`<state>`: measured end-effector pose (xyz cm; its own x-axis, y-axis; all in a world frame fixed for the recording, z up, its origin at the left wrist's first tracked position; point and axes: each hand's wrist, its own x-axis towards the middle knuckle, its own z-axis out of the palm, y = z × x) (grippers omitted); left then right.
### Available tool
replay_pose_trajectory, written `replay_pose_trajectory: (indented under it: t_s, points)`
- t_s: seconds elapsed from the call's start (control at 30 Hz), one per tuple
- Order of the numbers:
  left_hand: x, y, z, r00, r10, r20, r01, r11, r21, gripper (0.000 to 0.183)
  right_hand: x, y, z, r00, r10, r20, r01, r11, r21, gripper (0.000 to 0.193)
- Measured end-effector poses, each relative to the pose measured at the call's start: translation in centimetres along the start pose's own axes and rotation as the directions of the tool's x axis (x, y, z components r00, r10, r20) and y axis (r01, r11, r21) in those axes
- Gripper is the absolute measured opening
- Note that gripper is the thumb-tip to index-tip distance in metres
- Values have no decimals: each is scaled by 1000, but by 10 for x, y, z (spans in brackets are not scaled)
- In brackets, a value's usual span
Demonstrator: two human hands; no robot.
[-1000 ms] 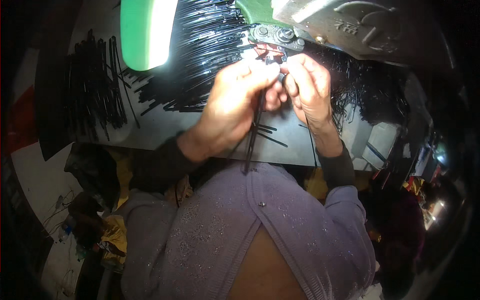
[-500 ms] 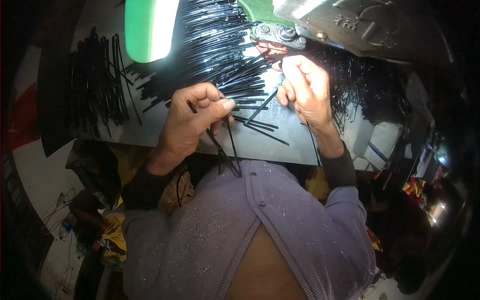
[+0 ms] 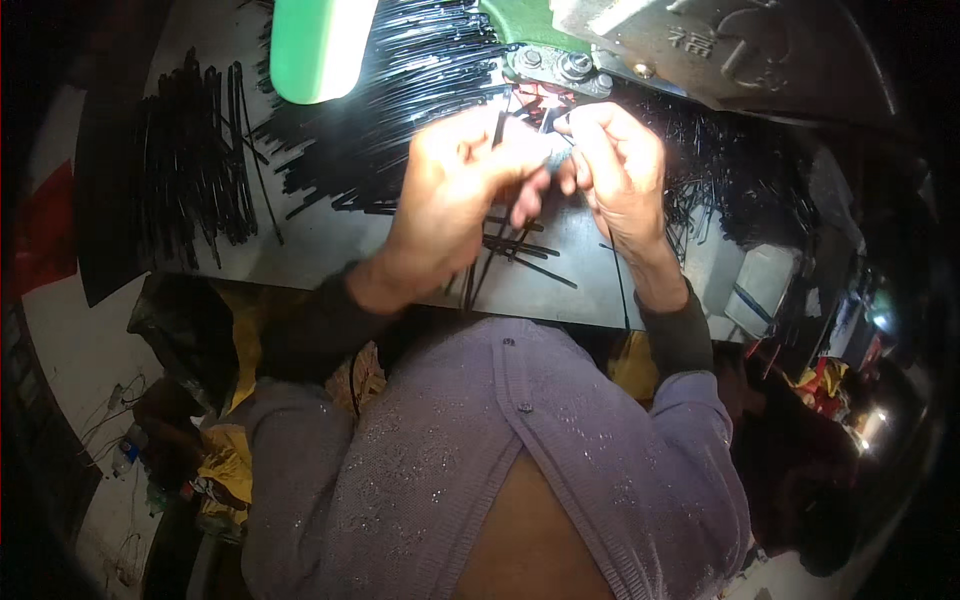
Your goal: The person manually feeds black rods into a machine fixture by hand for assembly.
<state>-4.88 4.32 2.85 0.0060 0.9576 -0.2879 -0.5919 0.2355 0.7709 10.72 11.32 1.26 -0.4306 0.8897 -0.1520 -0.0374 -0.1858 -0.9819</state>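
Left fingers (image 3: 530,190) look blurred, partly hiding the black strips (image 3: 485,270) they hold.

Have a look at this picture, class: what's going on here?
A person is working at a table, both bare hands close together near a bolted metal plate. The left hand holds thin black strips; whether the right hand grips anything is hard to tell. More black strips lie in piles across the table.

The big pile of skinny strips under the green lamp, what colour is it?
Black, with shiny glints; the pile shows best in the head view.
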Motion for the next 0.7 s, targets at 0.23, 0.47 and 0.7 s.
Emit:
replay_pose_trajectory:
  t_s: [0.23,0.47,0.7]
  points:
    - [47,-5,-10,978,206,42,-209,934,288,11,16,1,1,993,-97,-70,97,995,-1,12]
    - [50,-6,-3,956,286,61,-292,924,248,24,21,-3,5,994,-38,-105,32,998,-62,13]
    - [54,-4,-3,953,293,72,-301,896,325,24,21,-4,6,993,-20,-117,17,999,-33,14]
